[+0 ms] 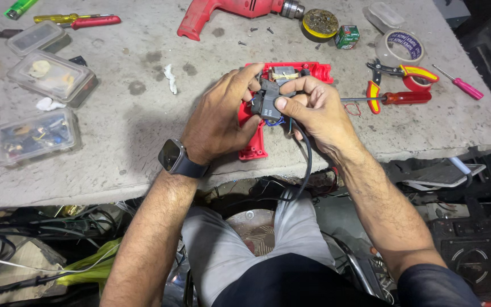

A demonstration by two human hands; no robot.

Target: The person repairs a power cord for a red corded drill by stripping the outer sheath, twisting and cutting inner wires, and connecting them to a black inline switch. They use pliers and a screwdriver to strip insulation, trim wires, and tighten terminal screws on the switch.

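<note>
Both hands clamp one dark switch block [268, 99], left hand [220, 116] and right hand [316, 111] pinching it just above the open red drill shell [254, 142] on the counter [132, 119]. Thin wires under the block look strained; a hard tug could snap them. The black cord [305, 165] hangs off the edge and could drag the shell.

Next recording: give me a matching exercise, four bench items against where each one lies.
Things:
1. red drill
2. tape roll
3. green lighter
4. open red housing

Places:
A. far left corner
B. under both hands
C. top centre of the bench
D. right side, above the pliers

Pairs: 1-C, 2-D, 3-A, 4-B. The left hand and right hand pinch a dark switch block over the housing.
</note>
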